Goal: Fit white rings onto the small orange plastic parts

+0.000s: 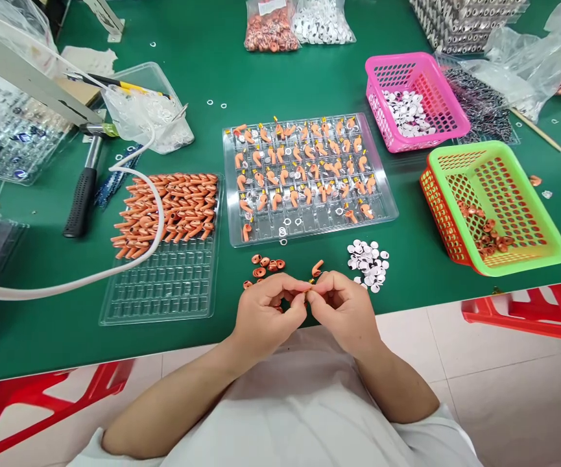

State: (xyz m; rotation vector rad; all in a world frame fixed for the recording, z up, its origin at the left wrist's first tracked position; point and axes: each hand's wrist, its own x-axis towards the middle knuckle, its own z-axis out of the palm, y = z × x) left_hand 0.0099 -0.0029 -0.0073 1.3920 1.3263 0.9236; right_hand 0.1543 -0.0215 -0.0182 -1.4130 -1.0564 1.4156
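My left hand [270, 311] and my right hand [346, 311] meet at the table's near edge, thumbs and index fingers pinched around a small part mostly hidden by the fingertips. One curved orange piece [318, 267] lies just beyond them. Several round copper-coloured caps [263, 263] sit beside my left hand, and a pile of white discs [370, 259] is beyond my right hand. Behind is a clear tray [384, 211] with rows of curved orange pieces. To the left, another clear tray [158, 305] holds densely packed orange pieces in its far half.
A pink basket [443, 97] with white discs and a green basket [536, 227] with copper-coloured parts stand right. A hammer [83, 188] lies left, near a white hose [158, 214] arching over the packed tray. Filled bags [273, 29] lie at the back.
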